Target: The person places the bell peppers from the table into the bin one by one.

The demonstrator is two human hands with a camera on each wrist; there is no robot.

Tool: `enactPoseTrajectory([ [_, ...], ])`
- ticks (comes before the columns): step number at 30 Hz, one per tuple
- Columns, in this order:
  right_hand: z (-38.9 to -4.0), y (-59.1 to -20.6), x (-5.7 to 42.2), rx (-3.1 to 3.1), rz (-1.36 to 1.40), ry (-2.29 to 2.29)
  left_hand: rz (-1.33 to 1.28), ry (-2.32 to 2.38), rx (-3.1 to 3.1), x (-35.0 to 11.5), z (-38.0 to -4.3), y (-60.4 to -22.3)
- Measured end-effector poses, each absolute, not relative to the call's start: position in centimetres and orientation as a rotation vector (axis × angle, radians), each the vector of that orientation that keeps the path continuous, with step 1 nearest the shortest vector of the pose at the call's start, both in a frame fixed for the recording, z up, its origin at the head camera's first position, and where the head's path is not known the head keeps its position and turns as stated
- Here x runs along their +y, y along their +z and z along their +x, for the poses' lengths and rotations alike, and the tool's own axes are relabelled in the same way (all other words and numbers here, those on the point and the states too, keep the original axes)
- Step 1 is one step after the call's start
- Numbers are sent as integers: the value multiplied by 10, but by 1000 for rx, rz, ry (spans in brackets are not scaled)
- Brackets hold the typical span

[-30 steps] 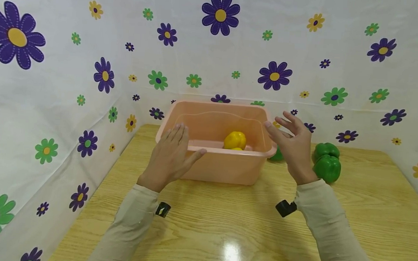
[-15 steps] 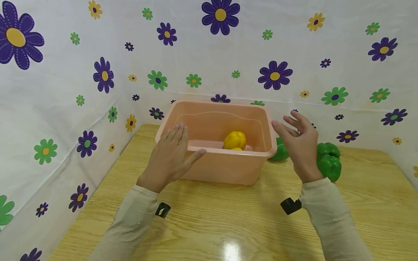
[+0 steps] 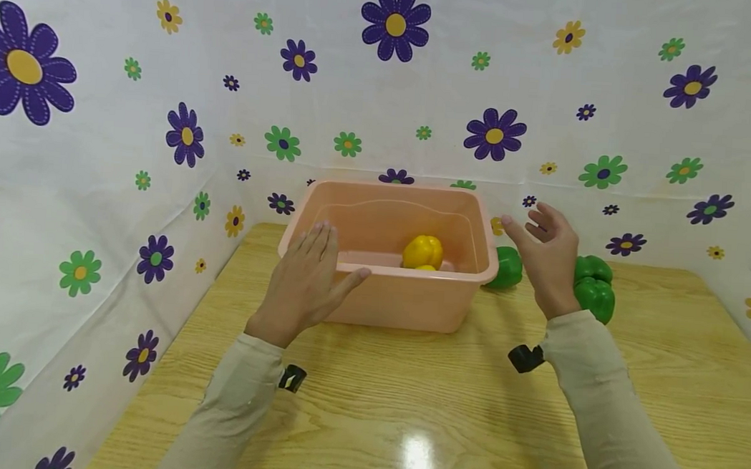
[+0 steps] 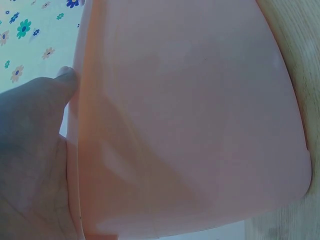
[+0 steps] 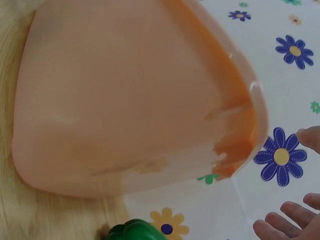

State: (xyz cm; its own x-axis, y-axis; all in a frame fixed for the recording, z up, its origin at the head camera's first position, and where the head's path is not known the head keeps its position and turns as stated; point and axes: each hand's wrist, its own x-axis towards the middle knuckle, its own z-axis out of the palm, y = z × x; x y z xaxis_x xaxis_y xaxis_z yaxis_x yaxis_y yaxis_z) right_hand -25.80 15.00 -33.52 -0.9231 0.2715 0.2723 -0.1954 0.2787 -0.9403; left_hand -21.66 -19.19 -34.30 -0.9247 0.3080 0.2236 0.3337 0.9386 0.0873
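Peach-coloured bin (image 3: 394, 300) stands upright on the wooden table (image 3: 365, 399), and we find the left hand (image 3: 305, 277) resting flat at its near left corner, fingers straight and thumb along the near rim (image 3: 412, 272). Inside, toward the right, sits one yellow pepper (image 3: 422, 252); a second yellow edge (image 3: 426, 268) shows just above that rim. A green pepper (image 3: 504, 267) lies just beside the bin's right end. Above it hangs the right hand (image 3: 547, 256), fingers loosely bent, thumb apart, holding nothing. Two more green peppers (image 3: 597, 300) lie beyond the right wrist, partly hidden by it.

We judge the step in hand to be sorting peppers at the bin, between grasps. Whether the green ones belong inside, we cannot tell. Should the nearest be wanted, the next move calls for lowering the right hand clear of the rim, fingers spread wider, while the left steadies the bin.
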Motion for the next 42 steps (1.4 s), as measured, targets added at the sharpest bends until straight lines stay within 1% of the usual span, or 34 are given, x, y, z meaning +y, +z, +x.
enactPoseTrajectory([
  [25, -296, -385, 171, -2436, -359, 1553, -491, -204, -2876, -192, -217, -343],
  [34, -308, -400, 170, -2476, -348, 1499, -484, -193, -2876, -192, -216, -343],
  [42, -307, -416, 168, -2541, -333, 1470, -474, -200, -2889, -193, -216, -344],
])
